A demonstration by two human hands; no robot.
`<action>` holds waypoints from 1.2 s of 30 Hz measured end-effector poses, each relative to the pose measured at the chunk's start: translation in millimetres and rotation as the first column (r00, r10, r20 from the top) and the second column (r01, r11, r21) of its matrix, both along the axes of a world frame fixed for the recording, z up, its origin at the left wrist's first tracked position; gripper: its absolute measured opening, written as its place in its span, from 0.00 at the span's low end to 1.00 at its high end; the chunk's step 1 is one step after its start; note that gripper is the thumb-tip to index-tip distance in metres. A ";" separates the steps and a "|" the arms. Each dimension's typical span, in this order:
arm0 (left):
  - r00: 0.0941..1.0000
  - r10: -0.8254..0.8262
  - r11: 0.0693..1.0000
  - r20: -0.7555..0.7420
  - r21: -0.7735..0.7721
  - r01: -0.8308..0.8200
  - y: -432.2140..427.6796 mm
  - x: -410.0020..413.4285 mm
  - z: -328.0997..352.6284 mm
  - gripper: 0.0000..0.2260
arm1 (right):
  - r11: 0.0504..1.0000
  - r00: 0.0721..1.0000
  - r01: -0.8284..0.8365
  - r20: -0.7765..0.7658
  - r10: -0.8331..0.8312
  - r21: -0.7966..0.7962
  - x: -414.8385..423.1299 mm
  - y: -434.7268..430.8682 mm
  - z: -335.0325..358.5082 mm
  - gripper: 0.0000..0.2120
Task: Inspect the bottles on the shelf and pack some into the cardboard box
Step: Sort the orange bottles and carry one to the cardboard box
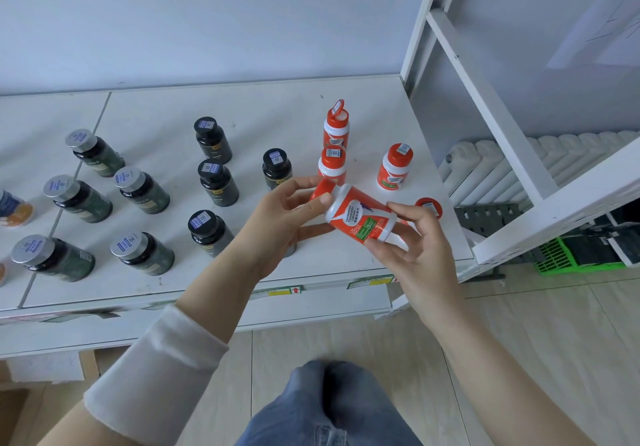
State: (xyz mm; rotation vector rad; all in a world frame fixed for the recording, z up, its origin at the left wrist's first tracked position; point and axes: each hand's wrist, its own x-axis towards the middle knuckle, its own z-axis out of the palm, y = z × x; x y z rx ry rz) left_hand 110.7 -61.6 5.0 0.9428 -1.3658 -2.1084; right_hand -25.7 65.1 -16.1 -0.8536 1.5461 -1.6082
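Note:
I hold an orange-and-white bottle (360, 218) on its side above the front of the white shelf (284, 116). My left hand (287, 217) grips its orange cap end; my right hand (412, 244) grips its base. Behind it stand three more orange bottles: one with its flip lid open (336, 126), one right in front of that (332, 165), one further right (394, 168). An orange cap (429, 206) peeks out past my right fingers. Several black-capped dark bottles (216, 182) and silver-capped dark bottles (138, 191) fill the shelf's middle and left. A cardboard edge (14, 407) shows at the bottom left.
White shelf uprights and a diagonal brace (485, 99) rise at the right. Behind them are a white radiator (498, 158) and a green crate (571, 255) on the floor. Labels line the shelf's front edge (277, 293). My jeans-clad knees (329, 407) are below.

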 end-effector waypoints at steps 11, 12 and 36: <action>0.883 0.029 0.712 0.469 -0.630 0.311 -8.1 -32.4 -25.8 0.20 | 0.947 0.420 0.150 -0.885 0.200 0.285 -50.6 -8.6 12.1 0.33; 0.863 0.049 0.679 0.503 -0.650 0.340 -7.8 -35.6 -30.5 0.19 | 0.940 0.369 0.167 -0.903 0.220 0.298 -54.4 -10.6 14.2 0.32; 0.785 0.136 0.485 0.605 -0.731 0.479 -45.3 -145.3 -16.1 0.28 | 0.787 0.355 0.369 -0.857 0.372 0.495 -116.7 -55.8 23.6 0.29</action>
